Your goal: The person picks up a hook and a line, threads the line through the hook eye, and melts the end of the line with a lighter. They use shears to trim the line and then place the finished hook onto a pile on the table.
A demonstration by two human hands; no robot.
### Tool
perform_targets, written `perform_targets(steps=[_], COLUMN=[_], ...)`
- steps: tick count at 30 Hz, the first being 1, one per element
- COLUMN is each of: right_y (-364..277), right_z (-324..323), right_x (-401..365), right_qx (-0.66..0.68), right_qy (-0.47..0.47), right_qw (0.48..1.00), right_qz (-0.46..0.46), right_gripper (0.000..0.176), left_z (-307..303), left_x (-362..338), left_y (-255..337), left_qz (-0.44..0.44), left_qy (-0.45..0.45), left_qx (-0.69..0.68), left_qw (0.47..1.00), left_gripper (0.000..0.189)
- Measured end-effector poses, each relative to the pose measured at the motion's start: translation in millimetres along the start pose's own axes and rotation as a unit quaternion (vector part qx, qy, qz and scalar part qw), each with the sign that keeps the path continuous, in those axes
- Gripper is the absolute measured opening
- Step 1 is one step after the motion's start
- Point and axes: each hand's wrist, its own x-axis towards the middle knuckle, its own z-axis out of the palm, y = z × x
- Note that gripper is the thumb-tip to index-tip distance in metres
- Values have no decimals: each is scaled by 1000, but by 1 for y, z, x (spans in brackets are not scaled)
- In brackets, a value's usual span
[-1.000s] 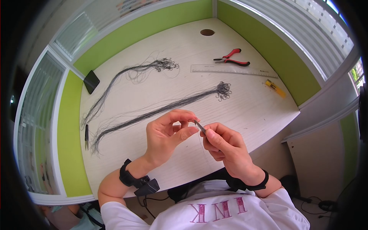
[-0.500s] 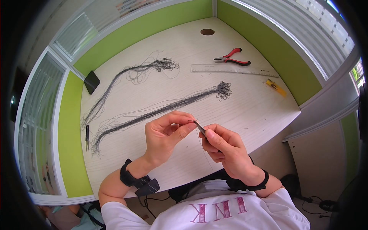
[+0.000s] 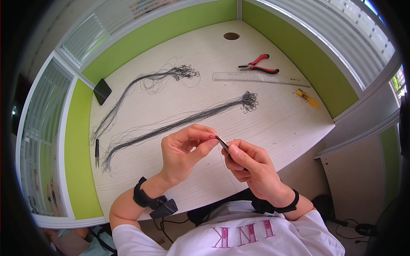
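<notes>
Between its thumb and index finger, my left hand [image 3: 185, 149] pinches a small reddish hook [image 3: 212, 137]. My right hand [image 3: 252, 164] is closed around a slim metal tool [image 3: 222, 143], whose tip meets the hook at my left fingertips. A thin line hangs below the tool towards the table's front edge. Behind my hands a bundle of dark lines with hooks [image 3: 188, 117] lies diagonally, its hooks at the right end. Farther back, a second, looser bundle [image 3: 128, 88] has its hooks at the right end too.
Red-handled pliers [image 3: 265, 68], a clear ruler [image 3: 260, 78] and a yellow cutter [image 3: 308, 99] lie at the back right of the table [image 3: 149, 187]. Small black scissors [image 3: 97, 152] are at the left edge, near a black object [image 3: 102, 91]. Green partitions [image 3: 294, 51] stand around.
The tool tip has shifted slightly at my left fingertips, and the hook sits a little lower. Both hands stay in nearly the same place.
</notes>
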Motion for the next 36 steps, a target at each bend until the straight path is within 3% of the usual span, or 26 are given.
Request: perform_targets(steps=[5,13,25,36], right_y=[-1,-1,-1,0], right_z=[0,0,-1,0], right_x=[-1,-1,-2,-2], right_qx=[1,-9,-5,-7], right_qy=[-4,4,-16,-18], right_qw=[1000,1000,1000,1000], right_qz=[-2,-4,21,14], right_gripper=[29,29,28,30], left_z=[-2,-1,-4,-3], left_x=[1,7,8,9], left_y=[-2,6,6,8], left_qz=[7,-27,-13,-8], left_qy=[-13,-45,-64,-67], left_qx=[-15,-19,-20,-20], left_qw=[1000,998,998,997], left_gripper=[12,31,17,18])
